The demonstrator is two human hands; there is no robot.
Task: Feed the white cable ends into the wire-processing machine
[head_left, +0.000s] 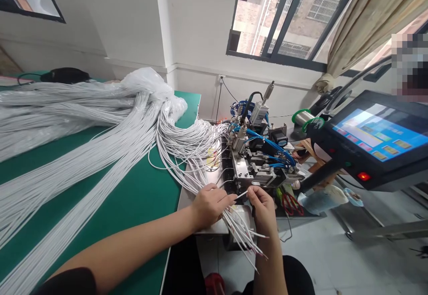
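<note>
My left hand [214, 203] is closed over a bundle of thin white cables [239, 230], whose loose ends fan out below it toward my right forearm. Between my two hands runs a single white cable [242, 194]; the thumb and fingers of my right hand [262, 201] pinch it near its end. Both hands are just in front of a bench machine [241, 165] with metal cylinders and blue air tubes. From the bundle, the cables curve back over a metal plate [190, 181] to the large pile on the left.
Long white cables [117, 152] partly wrapped in clear plastic [147, 81] cover much of the green table [143, 210]. At right stand a lit touchscreen [384, 130] on an arm and a green-rimmed wire spool [306, 119]. Red-handled scissors [290, 203] lie beside the machine.
</note>
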